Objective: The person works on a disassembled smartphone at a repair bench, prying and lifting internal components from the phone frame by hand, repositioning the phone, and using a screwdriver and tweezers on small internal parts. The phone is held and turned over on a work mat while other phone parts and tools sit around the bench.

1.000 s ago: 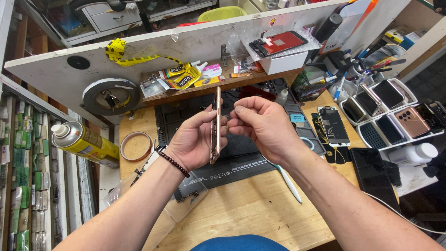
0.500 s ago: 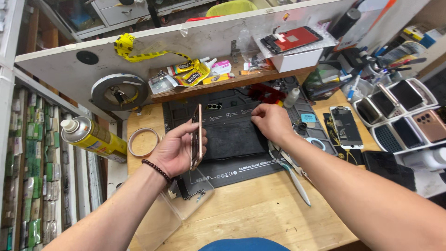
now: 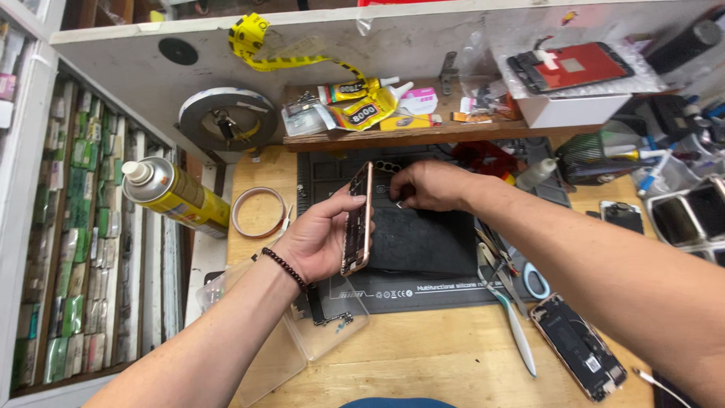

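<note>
My left hand holds a gold-edged opened phone body upright on its side, above the black repair mat. My right hand reaches to the far part of the mat, its fingertips down on small parts next to the phone's top end. A beaded bracelet is on my left wrist. Whether the right fingers pinch anything is hidden.
A yellow spray can and a tape ring lie at the left. Tweezers, scissors and another opened phone lie at the right. Glue tubes sit on a wooden shelf. A clear plastic lid is near my left forearm.
My right hand has let go of the phone and moved away to the far side of the mat. My left hand kept the phone and lowered it slightly.
</note>
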